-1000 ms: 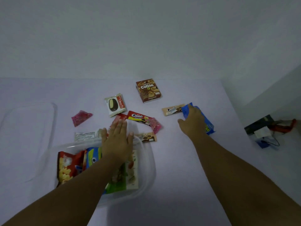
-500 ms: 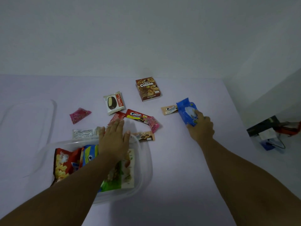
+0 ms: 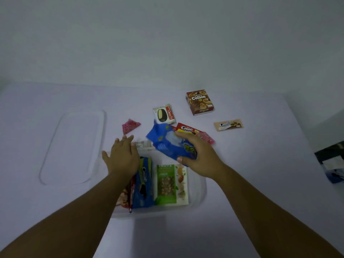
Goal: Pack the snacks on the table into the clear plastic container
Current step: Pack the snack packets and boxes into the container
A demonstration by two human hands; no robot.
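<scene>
My right hand point(image 3: 200, 157) grips a blue snack bag point(image 3: 168, 141) and holds it over the far edge of the clear plastic container point(image 3: 200, 194). Inside the container lie a green nuts pack point(image 3: 167, 183), a blue cookie pack point(image 3: 143, 185) and a red snack bag point(image 3: 125, 197), partly hidden by my left arm. My left hand point(image 3: 122, 157) rests flat on the container's far left rim, fingers spread. On the table beyond lie a brown Collon box point(image 3: 200, 102), a Choco Pie pack point(image 3: 164, 114), a red Creamo pack point(image 3: 189, 129), a beige Creamo pack point(image 3: 228, 124) and a pink candy packet point(image 3: 130, 125).
The container's clear lid point(image 3: 74, 146) lies flat to the left. A small white packet point(image 3: 143, 144) peeks out behind the container. Dark objects point(image 3: 331, 161) sit past the table's right edge. A pale wall rises behind the table.
My right hand lifted the blue bag from the right side of the table and carried it left to the container. My left hand shifted left along the rim.
</scene>
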